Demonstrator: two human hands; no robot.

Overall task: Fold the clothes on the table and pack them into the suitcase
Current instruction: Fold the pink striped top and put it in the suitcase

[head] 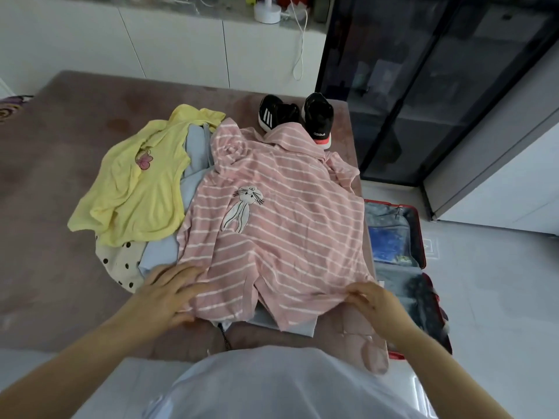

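A pink striped garment point(281, 213) with a rabbit patch lies spread on the table, its hem toward me. My left hand point(169, 293) grips the hem's left corner. My right hand point(373, 300) pinches the hem's right corner. Left of the pink garment lies a crumpled yellow top point(133, 189) over a light blue garment point(193, 152) and a cream polka-dot piece point(118, 264). The red suitcase point(422, 237) lies open on the floor to the right of the table, with dark and blue items inside.
A pair of black sneakers point(314, 116) stands at the table's far edge, partly under the pink collar. The table wears a mauve cloth point(45, 176). White cabinets run along the back wall, and a dark glass cabinet point(423, 86) stands at the right.
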